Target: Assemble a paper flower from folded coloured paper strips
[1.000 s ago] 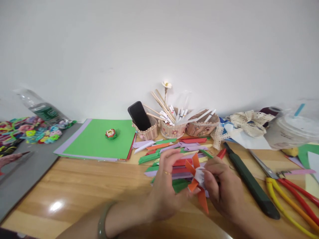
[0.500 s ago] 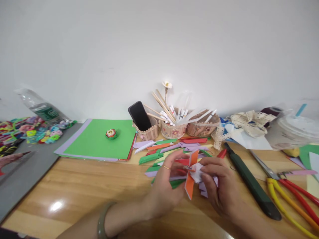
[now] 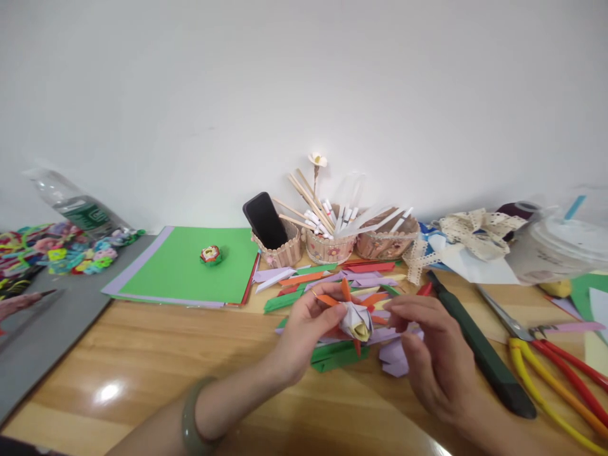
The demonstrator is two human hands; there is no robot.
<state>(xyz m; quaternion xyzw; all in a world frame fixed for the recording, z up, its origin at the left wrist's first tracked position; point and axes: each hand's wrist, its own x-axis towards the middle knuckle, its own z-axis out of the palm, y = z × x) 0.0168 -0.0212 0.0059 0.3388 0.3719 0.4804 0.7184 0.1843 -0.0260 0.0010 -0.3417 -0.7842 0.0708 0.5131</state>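
Between the thumb and fingers of my left hand [image 3: 306, 332] is a folded paper flower [image 3: 356, 318], with pale lilac petals, a yellowish centre and orange points sticking out around it. My right hand [image 3: 434, 358] is just to the right of the flower, fingers apart and nothing visible in it. Beneath that hand's fingers a folded lilac paper piece [image 3: 395, 356] lies on the table. Folded green strips [image 3: 339, 356] and several other coloured strips [image 3: 304, 278] are spread under and behind the flower, partly hidden by my hands.
Three wooden-stick holders [image 3: 331, 247] hold a phone, sticks and pens by the wall. On the left, a small paper flower [image 3: 210, 254] sits on green paper [image 3: 156, 266]. At right are a dark green cutter [image 3: 479, 348], scissors [image 3: 527, 367] and a plastic cup [image 3: 560, 247]. Another person's hand [image 3: 19, 307] shows far left.
The flower has been turned so that its lilac and yellowish face shows toward me. My right hand has let go of it and moved slightly right, its fingers opening.
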